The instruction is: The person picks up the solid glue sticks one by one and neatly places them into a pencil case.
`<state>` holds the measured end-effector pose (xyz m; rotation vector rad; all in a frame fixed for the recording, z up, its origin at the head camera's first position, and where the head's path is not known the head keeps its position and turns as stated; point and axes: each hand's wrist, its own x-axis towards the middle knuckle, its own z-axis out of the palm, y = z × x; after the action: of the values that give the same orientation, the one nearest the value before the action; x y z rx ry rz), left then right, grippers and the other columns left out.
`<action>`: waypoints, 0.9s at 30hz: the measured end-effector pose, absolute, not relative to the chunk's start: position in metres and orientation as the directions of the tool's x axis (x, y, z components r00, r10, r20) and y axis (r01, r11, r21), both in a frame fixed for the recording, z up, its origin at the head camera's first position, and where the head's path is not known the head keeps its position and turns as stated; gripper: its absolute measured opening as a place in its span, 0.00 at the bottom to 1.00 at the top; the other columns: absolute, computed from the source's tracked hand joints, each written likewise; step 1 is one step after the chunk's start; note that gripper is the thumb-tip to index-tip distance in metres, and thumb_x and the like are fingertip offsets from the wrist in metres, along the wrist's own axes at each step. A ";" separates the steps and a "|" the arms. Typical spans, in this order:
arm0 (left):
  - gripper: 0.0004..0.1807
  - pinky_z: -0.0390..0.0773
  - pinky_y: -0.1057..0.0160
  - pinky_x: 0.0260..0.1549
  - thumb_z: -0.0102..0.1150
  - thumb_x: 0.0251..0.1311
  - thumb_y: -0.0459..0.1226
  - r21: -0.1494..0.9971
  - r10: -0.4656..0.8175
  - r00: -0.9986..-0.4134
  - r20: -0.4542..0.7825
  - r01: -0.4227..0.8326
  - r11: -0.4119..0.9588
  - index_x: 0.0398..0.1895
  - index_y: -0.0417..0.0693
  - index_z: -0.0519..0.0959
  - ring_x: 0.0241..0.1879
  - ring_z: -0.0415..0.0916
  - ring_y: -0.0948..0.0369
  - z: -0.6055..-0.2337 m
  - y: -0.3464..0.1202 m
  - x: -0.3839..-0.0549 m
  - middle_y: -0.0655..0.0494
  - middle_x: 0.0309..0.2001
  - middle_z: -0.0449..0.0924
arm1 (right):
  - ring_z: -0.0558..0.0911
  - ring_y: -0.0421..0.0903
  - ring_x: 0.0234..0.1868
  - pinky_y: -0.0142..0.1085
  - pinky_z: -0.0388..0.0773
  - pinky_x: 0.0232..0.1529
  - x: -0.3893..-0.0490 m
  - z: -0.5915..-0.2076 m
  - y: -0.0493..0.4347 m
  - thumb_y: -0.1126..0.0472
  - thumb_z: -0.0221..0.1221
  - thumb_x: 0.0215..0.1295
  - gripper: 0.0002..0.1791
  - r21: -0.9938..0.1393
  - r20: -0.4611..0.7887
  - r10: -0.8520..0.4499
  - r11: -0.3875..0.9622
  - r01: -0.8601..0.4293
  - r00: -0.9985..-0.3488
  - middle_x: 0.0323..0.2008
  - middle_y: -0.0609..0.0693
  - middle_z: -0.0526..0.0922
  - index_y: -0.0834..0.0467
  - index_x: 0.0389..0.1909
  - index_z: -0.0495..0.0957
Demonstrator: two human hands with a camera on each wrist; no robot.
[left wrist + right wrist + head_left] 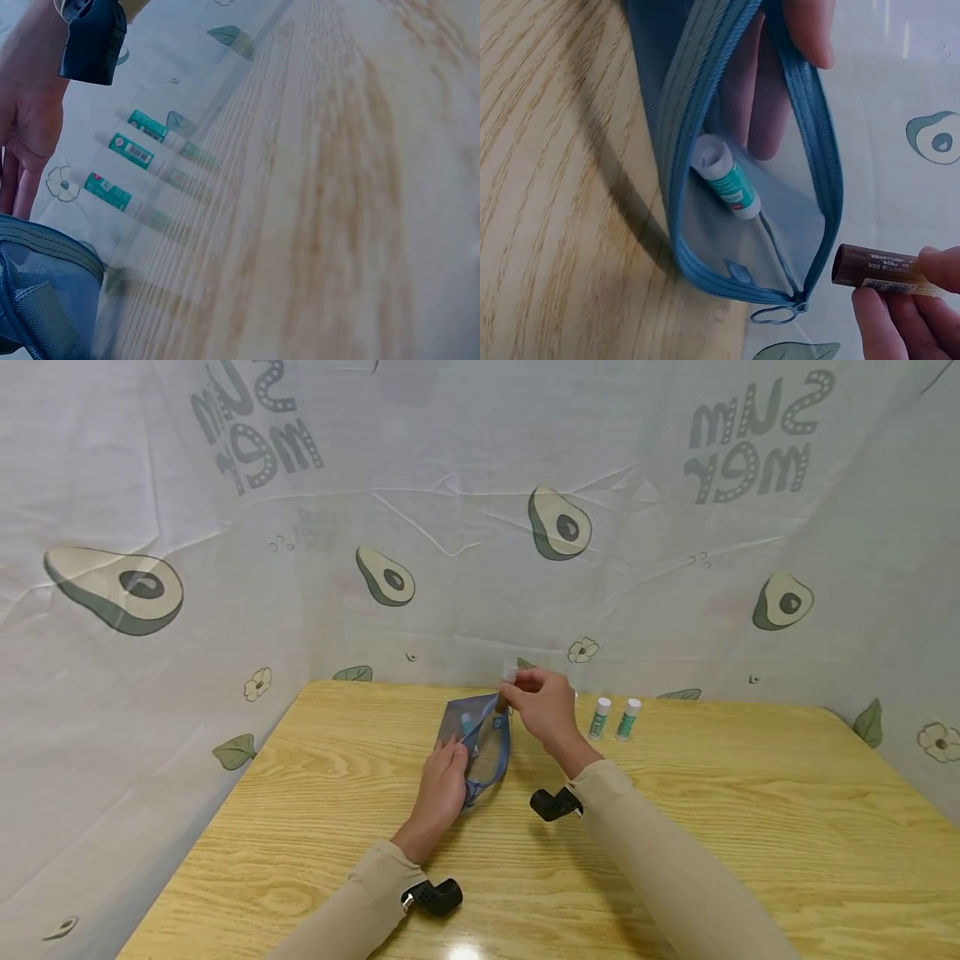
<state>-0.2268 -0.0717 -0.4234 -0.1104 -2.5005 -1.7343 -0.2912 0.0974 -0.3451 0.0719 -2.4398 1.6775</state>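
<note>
While left fingers (808, 31) hold pouch (676, 161), right fingers (879, 321) pinch brown tube (876, 268) — end jutting past fingertips.

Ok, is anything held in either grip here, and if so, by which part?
Right grip: a brown-ended tube, pinched around its middle. Left grip: the blue mesh pouch, held by its side, near the open rim.

1. We wear long, beige fabric sleeves (667, 860), lightly creased.
2. We sport black, bent, plastic-looking devices (442, 898) at both wrists (411, 842), each with a silver-coloured metal fitting (407, 902); small holes dot the left.
</note>
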 end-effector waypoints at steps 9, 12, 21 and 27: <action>0.31 0.45 0.32 0.82 0.30 0.87 0.44 0.934 0.007 -0.994 0.111 0.107 0.341 0.79 0.31 0.64 0.86 0.41 0.36 -0.424 -0.072 -0.226 0.35 0.82 0.58 | 0.87 0.59 0.57 0.48 0.88 0.59 -0.298 -0.356 0.100 0.59 0.65 0.75 0.20 -0.943 0.123 0.057 0.318 -0.099 -0.991 0.57 0.62 0.86 0.63 0.63 0.82; 0.31 0.45 0.32 0.82 0.31 0.87 0.44 0.934 0.001 -0.993 0.117 0.111 0.340 0.78 0.31 0.65 0.85 0.42 0.36 -0.423 -0.072 -0.227 0.34 0.82 0.59 | 0.88 0.60 0.57 0.47 0.88 0.58 -0.299 -0.359 0.100 0.61 0.65 0.76 0.19 -0.952 0.094 0.059 0.299 -0.072 -0.994 0.56 0.64 0.85 0.65 0.62 0.83; 0.31 0.47 0.32 0.82 0.31 0.87 0.44 0.931 -0.004 -0.993 0.115 0.107 0.348 0.77 0.30 0.66 0.85 0.44 0.36 -0.424 -0.072 -0.228 0.34 0.82 0.59 | 0.92 0.59 0.49 0.47 0.90 0.52 -0.302 -0.365 0.098 0.61 0.67 0.73 0.17 -0.939 0.032 0.086 0.343 -0.001 -0.996 0.56 0.67 0.87 0.67 0.56 0.86; 0.30 0.46 0.32 0.82 0.32 0.87 0.43 0.934 -0.001 -0.994 0.113 0.106 0.342 0.77 0.30 0.66 0.85 0.43 0.36 -0.424 -0.073 -0.228 0.34 0.82 0.59 | 0.94 0.52 0.36 0.47 0.91 0.47 -0.305 -0.366 0.095 0.62 0.69 0.69 0.16 -0.947 -0.047 0.079 0.314 0.069 -0.996 0.44 0.67 0.91 0.70 0.51 0.88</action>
<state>-0.2276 -0.0729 -0.4237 -0.0983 -2.4950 -1.7480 -0.3046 0.0952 -0.3655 -0.1427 -2.5400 1.8294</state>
